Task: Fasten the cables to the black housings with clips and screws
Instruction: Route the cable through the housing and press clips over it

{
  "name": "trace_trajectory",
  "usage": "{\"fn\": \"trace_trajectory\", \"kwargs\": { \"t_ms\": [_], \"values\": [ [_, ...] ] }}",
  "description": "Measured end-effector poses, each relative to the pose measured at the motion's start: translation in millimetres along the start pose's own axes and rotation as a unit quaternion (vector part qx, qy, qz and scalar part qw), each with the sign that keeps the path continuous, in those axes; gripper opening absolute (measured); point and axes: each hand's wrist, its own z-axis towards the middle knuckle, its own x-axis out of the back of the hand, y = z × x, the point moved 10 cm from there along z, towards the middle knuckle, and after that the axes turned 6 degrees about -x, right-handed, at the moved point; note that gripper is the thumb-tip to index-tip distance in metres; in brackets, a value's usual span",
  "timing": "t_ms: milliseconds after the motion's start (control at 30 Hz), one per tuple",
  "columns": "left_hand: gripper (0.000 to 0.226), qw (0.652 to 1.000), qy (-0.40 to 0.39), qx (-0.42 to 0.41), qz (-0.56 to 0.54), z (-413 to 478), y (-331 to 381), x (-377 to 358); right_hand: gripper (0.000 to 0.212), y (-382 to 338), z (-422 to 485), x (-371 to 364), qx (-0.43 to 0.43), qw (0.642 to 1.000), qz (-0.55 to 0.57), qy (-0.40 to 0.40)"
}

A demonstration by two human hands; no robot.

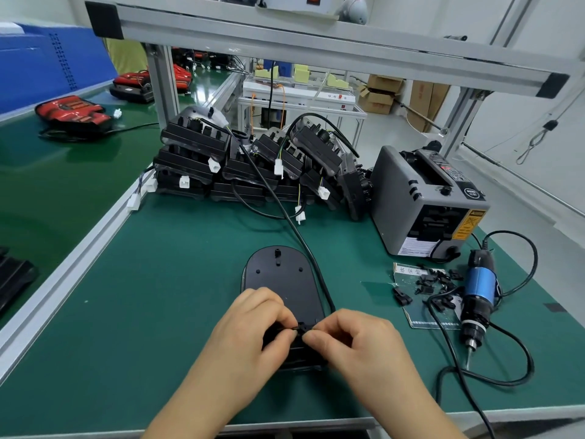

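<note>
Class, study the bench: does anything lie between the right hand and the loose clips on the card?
Nothing visible does. Only bare green mat separates the right hand from the loose clips; the screwdriver lies beyond them.

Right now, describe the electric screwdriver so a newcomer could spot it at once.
Start at the grey box-shaped machine on the right of the green table. Just nearer than it, beside a card strewn with small black clips, lies the electric screwdriver. It alone has a blue band round its black body.
</note>
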Motion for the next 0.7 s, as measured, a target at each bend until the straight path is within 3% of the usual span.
{"fn": "trace_trajectory", "kwargs": {
  "t_ms": [433, 700],
  "values": [
    [0.006, 1.0, -0.005, -0.009, -0.021, 0, -1, -1, 0.03, -21, 11, 7, 0.132, 0.986, -0.078, 0.069],
    [0.009, 0.995, -0.043, 0.073, -0.052, 0, -18, -2, 0.03, -20, 13, -1, 0.14, 0.986, -0.085, 0.021]
  ]
}}
